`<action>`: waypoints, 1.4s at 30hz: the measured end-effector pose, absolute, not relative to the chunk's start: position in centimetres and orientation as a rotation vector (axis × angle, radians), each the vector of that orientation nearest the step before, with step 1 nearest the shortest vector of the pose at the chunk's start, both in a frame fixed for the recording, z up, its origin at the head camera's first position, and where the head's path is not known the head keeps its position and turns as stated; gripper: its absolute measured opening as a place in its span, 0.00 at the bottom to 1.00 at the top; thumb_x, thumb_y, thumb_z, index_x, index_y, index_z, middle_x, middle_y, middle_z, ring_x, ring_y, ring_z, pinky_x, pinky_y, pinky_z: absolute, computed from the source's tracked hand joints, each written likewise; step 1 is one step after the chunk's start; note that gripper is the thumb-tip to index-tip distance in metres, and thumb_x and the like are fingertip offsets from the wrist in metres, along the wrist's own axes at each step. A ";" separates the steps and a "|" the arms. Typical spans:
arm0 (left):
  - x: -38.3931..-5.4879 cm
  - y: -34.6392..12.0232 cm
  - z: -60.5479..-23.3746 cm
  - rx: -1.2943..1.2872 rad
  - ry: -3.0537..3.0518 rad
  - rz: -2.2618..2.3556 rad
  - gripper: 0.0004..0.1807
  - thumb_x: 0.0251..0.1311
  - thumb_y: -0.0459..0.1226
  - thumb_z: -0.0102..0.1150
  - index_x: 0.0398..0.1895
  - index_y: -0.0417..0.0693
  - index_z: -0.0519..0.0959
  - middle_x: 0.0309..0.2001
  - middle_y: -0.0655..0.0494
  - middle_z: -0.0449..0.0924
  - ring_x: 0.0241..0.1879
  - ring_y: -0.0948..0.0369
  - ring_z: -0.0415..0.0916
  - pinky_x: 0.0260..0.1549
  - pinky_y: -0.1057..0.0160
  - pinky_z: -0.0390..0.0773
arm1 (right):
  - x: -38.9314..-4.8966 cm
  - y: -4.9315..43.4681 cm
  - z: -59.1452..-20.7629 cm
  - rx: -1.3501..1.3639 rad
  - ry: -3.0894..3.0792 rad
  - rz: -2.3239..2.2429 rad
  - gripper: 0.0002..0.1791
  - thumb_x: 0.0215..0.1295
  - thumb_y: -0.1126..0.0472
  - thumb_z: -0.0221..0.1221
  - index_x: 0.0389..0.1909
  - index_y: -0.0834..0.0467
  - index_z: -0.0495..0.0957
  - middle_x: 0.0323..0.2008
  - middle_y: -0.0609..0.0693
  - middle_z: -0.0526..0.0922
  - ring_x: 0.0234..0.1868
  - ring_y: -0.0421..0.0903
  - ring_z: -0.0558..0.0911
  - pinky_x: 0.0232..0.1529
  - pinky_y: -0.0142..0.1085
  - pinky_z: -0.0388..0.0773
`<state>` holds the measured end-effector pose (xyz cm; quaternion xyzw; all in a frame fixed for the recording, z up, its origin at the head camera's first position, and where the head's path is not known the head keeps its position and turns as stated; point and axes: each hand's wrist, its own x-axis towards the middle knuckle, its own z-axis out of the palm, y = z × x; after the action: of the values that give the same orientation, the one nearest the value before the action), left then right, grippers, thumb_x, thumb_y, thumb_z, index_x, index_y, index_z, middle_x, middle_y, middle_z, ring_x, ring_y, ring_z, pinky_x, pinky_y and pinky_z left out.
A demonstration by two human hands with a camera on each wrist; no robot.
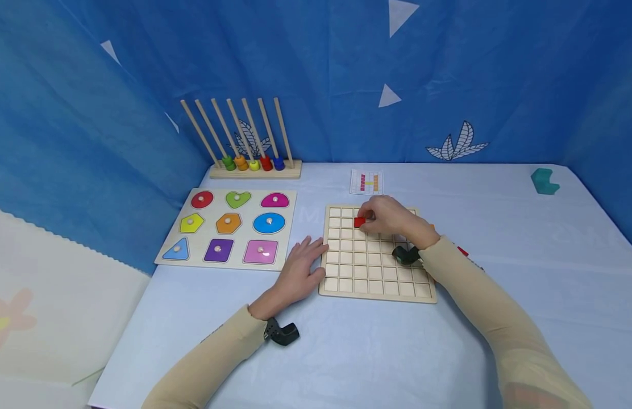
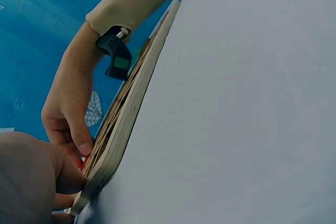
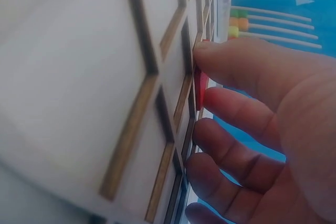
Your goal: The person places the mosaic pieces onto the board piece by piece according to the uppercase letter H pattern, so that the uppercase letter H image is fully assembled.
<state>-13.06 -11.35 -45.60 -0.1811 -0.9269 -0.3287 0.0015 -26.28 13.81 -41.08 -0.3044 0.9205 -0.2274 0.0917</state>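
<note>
A wooden grid board [image 1: 354,289] with square cells lies flat on the table in the head view. My right hand [image 1: 390,217] is over its upper part, pinching a red square tile [image 1: 359,222] between thumb and fingertips. In the right wrist view, the red tile [image 3: 199,87] stands right at the grid's cells. My left hand [image 1: 298,271] rests at the board's left edge, fingers spread and fairly straight, tips touching the rim. The left wrist view shows the left hand [image 2: 31,177] against the board's side [image 2: 142,93].
Behind the board lies a pattern card [image 1: 366,182]. A shape puzzle board [image 1: 239,218] is on the left, with a wooden peg stand [image 1: 254,172] behind it. Red pieces [image 1: 463,250] lie partly hidden beside the right forearm. A teal block [image 1: 544,182] sits at the far right.
</note>
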 end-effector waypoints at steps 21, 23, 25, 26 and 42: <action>-12.9 -11.1 -45.4 -0.567 -2.911 -1.049 0.30 0.60 0.35 0.50 0.68 0.39 0.75 0.74 0.41 0.68 0.79 0.40 0.54 0.78 0.37 0.51 | -24.5 19.7 -39.4 -0.709 2.806 -0.634 0.22 0.62 0.58 0.68 0.55 0.66 0.83 0.45 0.59 0.87 0.43 0.52 0.82 0.48 0.48 0.84; -12.9 -11.2 -45.4 -0.567 -2.912 -1.050 0.30 0.60 0.35 0.50 0.68 0.39 0.75 0.74 0.41 0.68 0.79 0.40 0.54 0.78 0.37 0.51 | -23.9 21.1 -39.3 -0.665 2.820 -0.608 0.23 0.61 0.58 0.69 0.55 0.66 0.83 0.43 0.59 0.87 0.41 0.50 0.81 0.44 0.45 0.84; -12.9 -11.3 -45.3 -0.566 -2.910 -1.051 0.30 0.60 0.35 0.50 0.68 0.39 0.75 0.74 0.41 0.68 0.79 0.40 0.54 0.78 0.37 0.51 | -23.1 22.5 -39.2 -0.629 2.829 -0.585 0.23 0.61 0.58 0.69 0.54 0.66 0.83 0.42 0.58 0.87 0.39 0.49 0.81 0.41 0.43 0.84; -12.9 -11.3 -45.3 -0.565 -2.908 -1.052 0.30 0.60 0.35 0.50 0.68 0.39 0.75 0.74 0.41 0.68 0.79 0.40 0.54 0.78 0.37 0.51 | -22.8 23.2 -39.2 -0.611 2.833 -0.576 0.23 0.61 0.58 0.69 0.54 0.66 0.83 0.42 0.58 0.87 0.39 0.49 0.80 0.41 0.42 0.84; -13.2 -11.8 -45.2 -0.559 -2.898 -1.043 0.30 0.60 0.35 0.51 0.68 0.39 0.75 0.74 0.41 0.69 0.79 0.40 0.55 0.77 0.36 0.51 | -18.9 28.8 -40.7 -0.339 2.837 -0.569 0.31 0.58 0.54 0.71 0.58 0.68 0.79 0.53 0.67 0.82 0.50 0.59 0.78 0.52 0.56 0.83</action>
<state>-13.20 -11.79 -45.24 -0.1787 -0.9258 -0.3331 0.0057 -18.90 28.79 -40.67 -0.1157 0.9674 -0.1941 0.1141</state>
